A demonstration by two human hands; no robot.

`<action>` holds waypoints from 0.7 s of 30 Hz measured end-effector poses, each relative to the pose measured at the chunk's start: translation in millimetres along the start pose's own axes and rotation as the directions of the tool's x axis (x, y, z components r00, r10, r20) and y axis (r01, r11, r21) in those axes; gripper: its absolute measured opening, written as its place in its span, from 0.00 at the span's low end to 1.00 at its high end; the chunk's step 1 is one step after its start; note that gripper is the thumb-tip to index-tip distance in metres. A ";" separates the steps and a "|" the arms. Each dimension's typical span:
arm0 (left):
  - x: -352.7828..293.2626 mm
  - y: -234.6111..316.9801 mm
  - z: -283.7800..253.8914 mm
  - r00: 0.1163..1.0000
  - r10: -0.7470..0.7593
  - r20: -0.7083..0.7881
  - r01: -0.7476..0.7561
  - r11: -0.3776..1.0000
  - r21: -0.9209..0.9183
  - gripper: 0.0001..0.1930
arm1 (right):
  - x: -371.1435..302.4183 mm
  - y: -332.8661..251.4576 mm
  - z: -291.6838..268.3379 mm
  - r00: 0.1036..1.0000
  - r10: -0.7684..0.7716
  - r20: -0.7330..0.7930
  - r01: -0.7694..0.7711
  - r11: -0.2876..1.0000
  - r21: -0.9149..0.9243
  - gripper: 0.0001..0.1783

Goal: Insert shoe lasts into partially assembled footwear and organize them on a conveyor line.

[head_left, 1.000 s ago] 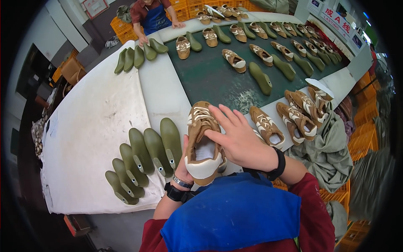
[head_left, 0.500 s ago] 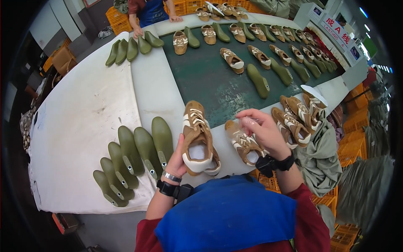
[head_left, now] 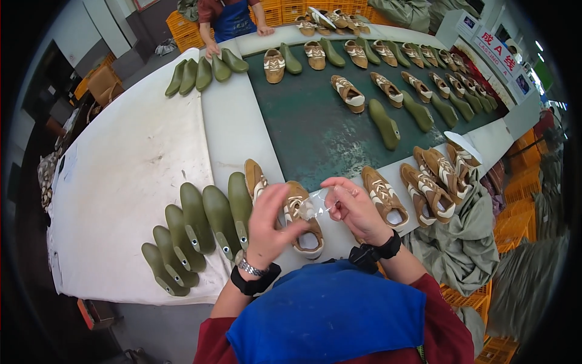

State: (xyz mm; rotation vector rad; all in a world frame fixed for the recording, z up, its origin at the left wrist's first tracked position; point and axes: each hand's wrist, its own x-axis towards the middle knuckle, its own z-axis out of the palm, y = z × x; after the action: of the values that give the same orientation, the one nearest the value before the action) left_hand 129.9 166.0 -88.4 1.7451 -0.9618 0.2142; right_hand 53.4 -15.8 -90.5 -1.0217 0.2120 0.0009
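Observation:
A brown-and-white lace-up sneaker [head_left: 310,241] stands on the pale table edge in front of me. My left hand [head_left: 267,227] is over its left side, thumb and fingers apart, holding nothing I can see. My right hand [head_left: 354,209] pinches a small piece of clear plastic [head_left: 314,205] above the laces. Partly behind my left fingers another sneaker [head_left: 254,176] shows its toe. To the right of my right hand a matching sneaker [head_left: 383,193] rests on the edge.
Several green shoe lasts [head_left: 221,215] stand at the left on a white cloth [head_left: 133,151]. More sneakers [head_left: 433,179] are grouped at right beside grey-green fabric [head_left: 461,236]. Rows of shoes and lasts sit on the green belt [head_left: 303,127]. Across the table a person [head_left: 233,21] touches lasts.
My left hand has let go of the sneaker it held, which now stands on the table. My right hand has moved left from the other sneaker, bringing the clear plastic over this one.

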 end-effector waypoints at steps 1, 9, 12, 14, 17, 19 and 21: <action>4.7 6.2 2.7 1.000 0.002 -0.001 -0.002 1.000 0.003 0.25 | 0.0 0.3 1.8 1.000 0.021 0.014 -0.021 1.000 0.017 0.13; -8.2 -21.9 9.8 0.887 -0.462 -0.002 0.451 0.867 -0.213 0.06 | -8.4 -7.7 7.5 0.983 0.121 0.141 -0.077 0.955 -0.287 0.18; -11.0 -30.7 3.4 0.735 -0.664 0.139 0.631 0.594 -0.500 0.08 | -5.8 -3.1 -7.6 0.956 0.146 0.254 -0.073 0.958 -0.278 0.27; -12.8 -30.4 2.2 0.704 -0.690 0.170 0.638 0.509 -0.577 0.08 | -3.2 -3.8 -9.7 0.957 0.132 0.258 -0.070 0.969 -0.236 0.28; -17.5 -33.5 0.9 0.639 -0.754 0.153 0.638 0.408 -0.653 0.07 | -1.3 -2.1 -17.1 0.946 0.104 0.306 -0.078 0.992 -0.096 0.28; -21.6 -36.6 1.5 0.600 -0.794 0.097 0.637 0.400 -0.659 0.07 | 1.0 -0.1 -23.9 0.932 0.085 0.351 -0.092 0.996 0.004 0.28; -27.9 -37.3 3.4 0.638 -0.763 0.102 0.666 0.481 -0.570 0.07 | 3.7 2.3 -30.3 0.975 0.041 0.219 -0.073 0.988 0.139 0.28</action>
State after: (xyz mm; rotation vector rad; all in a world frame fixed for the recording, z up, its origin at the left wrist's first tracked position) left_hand 136.2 180.3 -132.4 1.3827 -0.0484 -0.4484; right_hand 51.5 -40.5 -108.3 -0.8611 0.0423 0.1465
